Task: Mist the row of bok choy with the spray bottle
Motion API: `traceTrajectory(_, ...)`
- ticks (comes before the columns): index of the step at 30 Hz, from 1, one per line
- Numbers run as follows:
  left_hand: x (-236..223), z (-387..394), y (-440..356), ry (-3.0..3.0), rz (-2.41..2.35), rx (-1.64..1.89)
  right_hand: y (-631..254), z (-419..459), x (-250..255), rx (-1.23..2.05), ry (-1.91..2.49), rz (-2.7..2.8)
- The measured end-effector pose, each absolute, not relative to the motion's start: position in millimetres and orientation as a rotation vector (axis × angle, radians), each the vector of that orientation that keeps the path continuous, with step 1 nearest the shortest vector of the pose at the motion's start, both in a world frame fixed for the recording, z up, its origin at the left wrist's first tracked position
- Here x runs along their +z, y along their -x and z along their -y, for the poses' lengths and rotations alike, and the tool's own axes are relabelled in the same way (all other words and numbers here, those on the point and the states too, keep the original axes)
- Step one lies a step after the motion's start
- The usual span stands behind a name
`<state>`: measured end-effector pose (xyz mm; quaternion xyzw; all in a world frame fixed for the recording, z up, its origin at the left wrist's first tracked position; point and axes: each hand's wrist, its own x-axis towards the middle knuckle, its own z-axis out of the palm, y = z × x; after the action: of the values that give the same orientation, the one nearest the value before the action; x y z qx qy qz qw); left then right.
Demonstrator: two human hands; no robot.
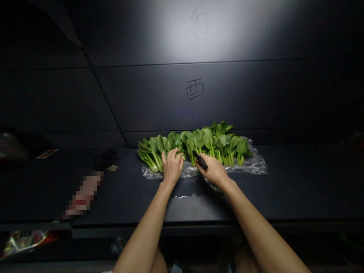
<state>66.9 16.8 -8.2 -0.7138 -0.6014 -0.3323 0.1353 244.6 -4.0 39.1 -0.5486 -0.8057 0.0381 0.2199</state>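
Note:
A row of green bok choy [209,142] lies side by side on a crumpled sheet of clear plastic [256,165] against the back panel. My left hand [173,165] rests over bok choy stems left of the middle, with its fingers spread and curved downward. To its right, my right hand [212,167] is closed around a short, thick black object [200,160] shaped like a marker or a handle; I cannot tell which. That object tilts up toward the left, close to the stems. Part of the plastic and several stem bases are hidden behind my hands.
The bok choy sits on a dark shelf [298,182]. Behind it rises a dark panel [148,94] bearing a handwritten black character [195,89]. On the left are a blurred-out patch [83,195], a black tangled item [105,158] and a small card [47,154]. Shiny packaging [25,240] shows below.

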Motion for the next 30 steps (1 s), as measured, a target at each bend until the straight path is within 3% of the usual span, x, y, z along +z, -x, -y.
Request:
traceTrajectory(6,-5.2,-23.8,-81.6,2.111,1.722,-0.937,-254.2,1.6,40.2,0.117,1.607,2.139)
traceTrajectory(15,0.6,-39.1,-126.6,1.987,2.070,-0.896,-274.4,-5.4,41.5,0.102,1.685,1.982)
traceTrajectory(23,0.2,-44.6,-111.3,1.831,2.145,-0.993,-285.9,-6.8,43.4,0.116,1.696,1.963)
traceTrajectory(26,-7.3,-40.0,-100.1,1.774,2.034,-1.079,-284.7,-7.0,44.0,0.118,1.688,1.965)
traceTrajectory(30,-14.4,-29.7,-93.7,2.057,1.656,-0.888,-280.2,-8.4,42.6,0.134,1.674,1.980)
